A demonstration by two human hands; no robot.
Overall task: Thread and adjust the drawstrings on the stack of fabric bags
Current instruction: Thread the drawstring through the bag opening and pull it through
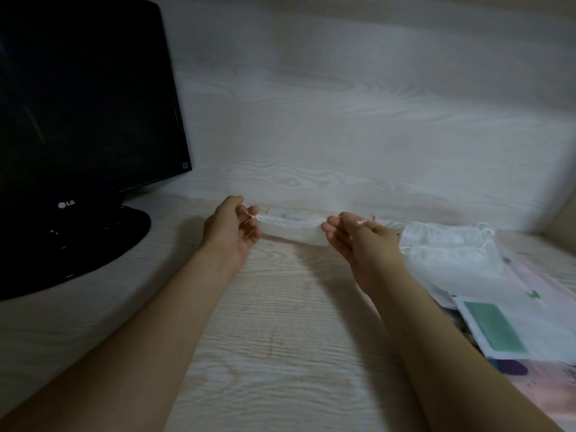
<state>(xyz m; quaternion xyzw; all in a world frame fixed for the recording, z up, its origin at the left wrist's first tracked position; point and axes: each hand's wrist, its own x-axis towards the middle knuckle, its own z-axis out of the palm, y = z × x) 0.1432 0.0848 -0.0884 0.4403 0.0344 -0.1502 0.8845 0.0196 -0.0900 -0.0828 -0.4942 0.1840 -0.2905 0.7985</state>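
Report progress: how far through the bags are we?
Done: unclear. The pile on the right shows string ends, but no finished count is readable. In hand: one bag stretched above the desk, left hand and right hand pinching its top corners, apparently pulling the drawstring. Left: any unthreaded bags in the pile; number not visible.

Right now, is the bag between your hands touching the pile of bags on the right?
Apart. The head view shows the held white bag ending at the right hand, which lies between it and the pile of bags.
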